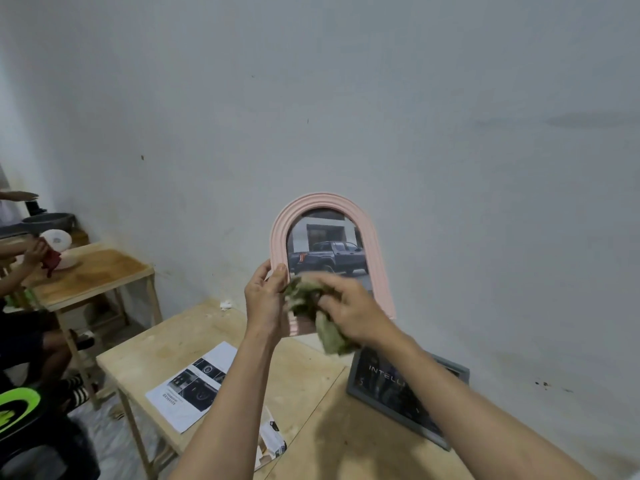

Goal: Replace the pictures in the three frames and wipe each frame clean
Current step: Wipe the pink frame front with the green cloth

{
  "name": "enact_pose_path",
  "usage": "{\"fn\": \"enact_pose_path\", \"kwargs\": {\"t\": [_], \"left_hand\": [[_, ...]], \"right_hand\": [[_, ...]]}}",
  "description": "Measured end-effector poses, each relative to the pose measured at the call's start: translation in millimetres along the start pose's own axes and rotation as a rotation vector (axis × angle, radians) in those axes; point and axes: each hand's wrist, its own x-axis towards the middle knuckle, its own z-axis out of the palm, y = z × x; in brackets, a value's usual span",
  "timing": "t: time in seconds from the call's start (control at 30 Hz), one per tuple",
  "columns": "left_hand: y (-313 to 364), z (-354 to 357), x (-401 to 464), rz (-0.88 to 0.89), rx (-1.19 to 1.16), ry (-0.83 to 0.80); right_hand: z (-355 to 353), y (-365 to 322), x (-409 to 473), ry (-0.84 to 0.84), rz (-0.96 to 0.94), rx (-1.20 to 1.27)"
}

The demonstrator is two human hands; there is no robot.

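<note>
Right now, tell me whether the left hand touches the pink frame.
Touching: the head view shows the left hand gripping the pink frame by its left edge.

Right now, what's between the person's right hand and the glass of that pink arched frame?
A crumpled green cloth, gripped by the right hand against the pink frame. The head view shows it.

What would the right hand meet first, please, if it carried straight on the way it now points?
Probably the pink arched frame: the right hand presses a green cloth toward its glass, with the left hand just beyond at the frame's edge. Depth is unclear.
</note>
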Motion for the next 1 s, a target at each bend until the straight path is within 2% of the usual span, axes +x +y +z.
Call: {"fn": "enact_pose_path", "kwargs": {"t": [0.03, 0.1, 0.17, 0.2, 0.27, 0.33, 0.37, 0.43, 0.47, 0.53, 0.57, 0.63, 0.7, 0.77, 0.9, 1.0], "left_hand": [[2.2, -2.7, -0.4, 0.01, 0.023, -0.024], [7.5, 0.4, -2.9, 0.027, 0.102, -0.073], [11.1, 2.9, -3.0, 0.04, 0.155, -0.105], [13.1, 5.1, -3.6, 0.042, 0.149, -0.123], [17.9, 10.6, -6.9, 0.053, 0.095, -0.169], [22.0, 18.7, -9.2, 0.076, 0.037, -0.196], [22.3, 22.1, -9.3, 0.077, 0.014, -0.195], [20.9, 24.2, -10.1, 0.029, -0.103, -0.172], [19.8, 22.8, -8.2, -0.025, -0.233, -0.155], [19.3, 15.6, -1.8, -0.153, -0.478, -0.104], [21.2, 10.8, 1.8, -0.185, -0.509, -0.107], [25.8, 6.6, 5.1, -0.221, -0.407, -0.221], [31.0, 6.7, 3.0, -0.182, -0.175, -0.287], [30.6, 4.9, 4.9, -0.106, -0.013, -0.238], [29.5, 3.9, 9.5, -0.034, 0.142, -0.141], [22.6, 1.5, 11.4, -0.019, 0.149, -0.023]], "right_hand": [[-10.1, -8.5, 10.0, 0.085, -0.008, 0.044], [-37.8, -28.5, 31.6, 0.363, -0.108, 0.049], [-65.6, -41.0, 59.6, 0.569, -0.243, -0.096], [-78.0, -42.9, 73.1, 0.592, -0.287, -0.189], [-86.8, -36.3, 92.3, 0.485, -0.313, -0.42], [-70.7, -20.5, 93.3, 0.301, -0.354, -0.669], [-58.4, -12.6, 87.5, 0.211, -0.398, -0.708], [-33.1, -8.0, 68.7, 0.034, -0.451, -0.647], [-22.5, -7.6, 60.0, -0.036, -0.436, -0.601], [-7.0, -8.9, 46.3, -0.131, -0.428, -0.559], [-1.7, -8.7, 42.9, -0.163, -0.445, -0.583], [3.0, -8.2, 38.4, -0.214, -0.464, -0.623], [1.4, -9.3, 32.0, -0.266, -0.436, -0.586], [2.3, -6.0, 21.5, -0.347, -0.4, -0.552], [9.7, 3.0, -9.4, -0.518, -0.267, -0.509], [-6.6, -2.8, -22.1, -0.516, -0.111, -0.338]]}}
